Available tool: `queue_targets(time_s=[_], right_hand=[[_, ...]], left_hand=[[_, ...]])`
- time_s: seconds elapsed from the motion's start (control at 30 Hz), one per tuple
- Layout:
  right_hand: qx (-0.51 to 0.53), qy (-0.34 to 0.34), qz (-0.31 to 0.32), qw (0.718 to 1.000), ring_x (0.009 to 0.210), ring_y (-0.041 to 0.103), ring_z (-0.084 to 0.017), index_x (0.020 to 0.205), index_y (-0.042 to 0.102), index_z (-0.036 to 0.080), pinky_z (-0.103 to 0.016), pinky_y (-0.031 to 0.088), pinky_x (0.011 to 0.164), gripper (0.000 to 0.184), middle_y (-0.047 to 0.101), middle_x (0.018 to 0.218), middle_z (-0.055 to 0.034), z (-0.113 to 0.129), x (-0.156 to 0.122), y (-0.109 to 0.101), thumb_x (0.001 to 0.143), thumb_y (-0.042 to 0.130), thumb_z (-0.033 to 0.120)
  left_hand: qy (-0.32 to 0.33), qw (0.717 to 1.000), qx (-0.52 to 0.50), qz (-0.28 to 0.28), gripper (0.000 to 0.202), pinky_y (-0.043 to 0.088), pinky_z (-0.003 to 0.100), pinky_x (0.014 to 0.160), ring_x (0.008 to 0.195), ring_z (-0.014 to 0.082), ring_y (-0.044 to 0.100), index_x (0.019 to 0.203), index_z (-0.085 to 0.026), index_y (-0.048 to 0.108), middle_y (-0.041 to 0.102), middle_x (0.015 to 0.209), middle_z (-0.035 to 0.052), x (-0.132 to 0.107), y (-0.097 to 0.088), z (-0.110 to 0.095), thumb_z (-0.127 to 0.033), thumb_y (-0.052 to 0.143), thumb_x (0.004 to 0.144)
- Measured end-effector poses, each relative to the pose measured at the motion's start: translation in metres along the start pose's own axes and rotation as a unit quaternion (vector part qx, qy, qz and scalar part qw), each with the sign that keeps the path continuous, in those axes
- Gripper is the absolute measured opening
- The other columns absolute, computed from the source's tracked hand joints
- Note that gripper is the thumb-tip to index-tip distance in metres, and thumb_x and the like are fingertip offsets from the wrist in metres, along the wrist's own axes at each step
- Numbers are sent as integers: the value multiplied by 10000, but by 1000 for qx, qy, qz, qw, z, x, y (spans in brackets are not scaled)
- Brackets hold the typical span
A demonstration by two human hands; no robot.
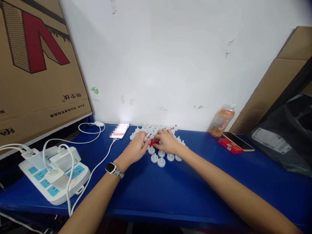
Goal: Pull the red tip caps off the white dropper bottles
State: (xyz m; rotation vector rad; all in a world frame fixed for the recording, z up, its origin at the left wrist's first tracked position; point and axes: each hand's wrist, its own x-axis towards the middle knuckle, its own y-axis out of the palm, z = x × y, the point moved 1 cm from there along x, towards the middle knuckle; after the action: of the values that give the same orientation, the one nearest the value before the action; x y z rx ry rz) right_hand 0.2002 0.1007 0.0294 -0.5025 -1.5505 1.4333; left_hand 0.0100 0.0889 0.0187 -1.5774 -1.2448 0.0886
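Several white round caps with pointed spouts (161, 162) are spread over the blue table near the wall. A small heap of red pieces (153, 143) lies among them, between my hands. My left hand (137, 148), with a watch on its wrist, is closed around one white spouted cap (147, 136), whose tip sticks out by the thumb and forefinger. My right hand (167, 142) reaches in from the other side, its fingers bent down onto the red pieces. The fingertips are partly hidden, so what they pinch does not show. At the back, a red tip (175, 125) shows on one cap.
A white power strip (57, 175) with plugs and cables sits at the left, beside a lit phone (119, 131). On the right are an orange drink bottle (222, 121), a red box (230, 146), another phone (239, 141) and a dark plastic bag (285, 136). Cardboard (44, 87) stands left.
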Motion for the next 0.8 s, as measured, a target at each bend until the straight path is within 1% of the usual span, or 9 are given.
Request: queue_targets(time_s=[0.13,0.3,0.37,0.43,0.5,0.6,0.7,0.8], right_hand=[[-4,-4,8,1000,916,526,-246,761,691,188,-383,308,815,128,664,863,-79,5,5,6,861,643,251],[21,2,-12,1000,892,545,-234,713,687,185,-381,322,825,162,682,823,-70,-1,6,7,859,624,215],[66,16,-29,997,894,561,-227,737,697,193,-371,346,833,124,698,827,-55,-5,5,4,842,633,205],[152,38,-55,986,869,588,-207,781,704,196,-343,389,810,95,712,825,-39,-8,3,1,835,625,195],[262,70,-97,958,806,616,-181,848,707,187,-305,429,748,94,718,817,-31,-8,-1,-3,839,619,219],[404,121,-177,889,741,631,-161,927,709,170,-274,460,674,179,721,831,-36,-3,-8,-4,831,648,309],[488,156,-236,826,714,630,-161,874,707,169,-272,485,655,218,721,830,-44,10,-15,-1,802,683,374],[540,173,-266,780,656,619,-156,812,677,175,-269,491,608,220,701,770,-34,23,-19,6,765,723,385]], left_hand=[[2,1000,0,4,258,459,410,874,1000,241,538,1055,-203,493,576,1047,82,-1,1,-3,-386,314,1022],[-2,1000,0,12,260,460,418,882,1021,249,535,1036,-207,498,578,1042,80,-1,0,-4,-390,314,1021],[-7,1000,-4,15,264,456,427,891,1013,247,537,1047,-203,497,573,1032,79,-1,1,-4,-394,318,1020],[-11,1000,-8,18,272,456,429,891,994,241,541,1049,-201,495,567,1014,75,-1,1,-4,-404,318,1021],[-14,1000,-9,23,285,462,425,880,977,237,549,1052,-201,494,565,1000,71,-1,3,-5,-418,312,1023],[-7,1000,-7,29,308,472,423,879,990,238,563,1122,-199,485,570,1025,79,-2,6,-10,-432,308,1024],[8,999,6,31,330,479,427,889,1021,249,573,1208,-187,457,573,1071,98,-3,11,-18,-430,338,1018],[19,999,33,33,316,483,446,888,1007,264,577,1202,-167,469,572,1055,110,-4,15,-25,-392,352,1014]])
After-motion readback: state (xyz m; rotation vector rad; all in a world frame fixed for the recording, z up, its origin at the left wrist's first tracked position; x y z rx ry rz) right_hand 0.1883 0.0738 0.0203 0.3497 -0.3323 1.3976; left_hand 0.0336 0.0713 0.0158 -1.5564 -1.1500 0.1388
